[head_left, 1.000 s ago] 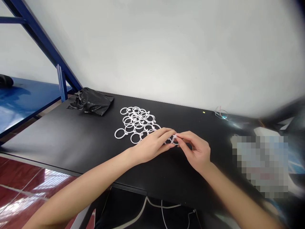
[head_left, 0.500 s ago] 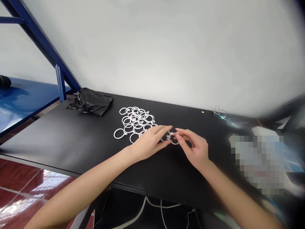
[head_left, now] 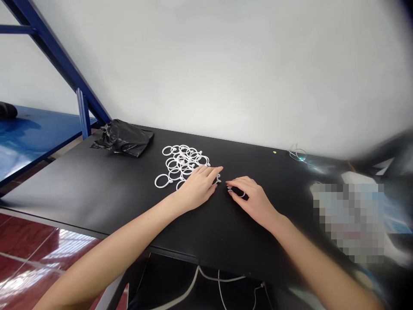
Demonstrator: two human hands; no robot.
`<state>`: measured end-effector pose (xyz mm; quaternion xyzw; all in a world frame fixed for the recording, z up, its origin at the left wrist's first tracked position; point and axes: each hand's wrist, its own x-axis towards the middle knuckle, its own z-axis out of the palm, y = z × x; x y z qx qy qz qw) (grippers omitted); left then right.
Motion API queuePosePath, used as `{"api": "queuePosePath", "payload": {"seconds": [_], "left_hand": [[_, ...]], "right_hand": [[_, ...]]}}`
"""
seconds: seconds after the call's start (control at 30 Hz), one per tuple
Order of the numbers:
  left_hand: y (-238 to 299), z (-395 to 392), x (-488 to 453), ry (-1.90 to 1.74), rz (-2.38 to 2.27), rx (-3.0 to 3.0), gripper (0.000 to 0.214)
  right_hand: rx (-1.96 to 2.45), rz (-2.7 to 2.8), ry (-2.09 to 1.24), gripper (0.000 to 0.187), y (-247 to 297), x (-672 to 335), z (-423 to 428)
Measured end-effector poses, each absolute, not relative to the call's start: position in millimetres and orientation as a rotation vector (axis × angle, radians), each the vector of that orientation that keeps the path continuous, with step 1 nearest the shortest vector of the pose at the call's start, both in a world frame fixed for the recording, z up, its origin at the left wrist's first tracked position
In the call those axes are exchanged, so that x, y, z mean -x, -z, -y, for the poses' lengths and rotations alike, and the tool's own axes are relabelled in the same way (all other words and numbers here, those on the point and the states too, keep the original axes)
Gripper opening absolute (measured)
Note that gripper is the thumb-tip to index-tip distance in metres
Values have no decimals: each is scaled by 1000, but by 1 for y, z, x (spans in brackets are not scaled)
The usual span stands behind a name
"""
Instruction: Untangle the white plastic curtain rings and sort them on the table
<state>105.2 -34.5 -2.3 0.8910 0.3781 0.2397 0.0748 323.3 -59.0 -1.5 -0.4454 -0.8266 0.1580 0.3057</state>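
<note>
A pile of white curtain rings, each with a small eyelet, lies loosely overlapped on the black table. My left hand is at the pile's right edge, its thumb and fingers around one curtain ring; the eyelet end shows past the fingertips and the rest is hidden under the hand. A short gap to the right, my right hand pinches another curtain ring just over the tabletop, fingers covering most of it. One ring lies at the pile's left edge.
A crumpled black plastic bag sits at the back left of the black table. Eyeglasses lie by the wall, and a blurred plastic package stands at the right. Cables hang below the front edge.
My hands have moved apart. The left went back toward the pile with a ring, and the two rings that were close together between my fingers are now separate.
</note>
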Motion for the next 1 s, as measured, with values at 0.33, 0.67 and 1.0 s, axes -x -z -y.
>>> {"api": "queuePosePath", "payload": {"seconds": [0.33,0.67,1.0], "left_hand": [[-11,42,-109,-848,-935,-2454,40],[-20,54,-120,-892,-774,-2123,35],[-23,53,-116,-779,-713,-2190,27]], "right_hand": [[1067,1798,-502,11,-13,-317,67],[932,1675,-530,12,-12,-305,78],[1018,1664,-711,7,-15,-313,73]]}}
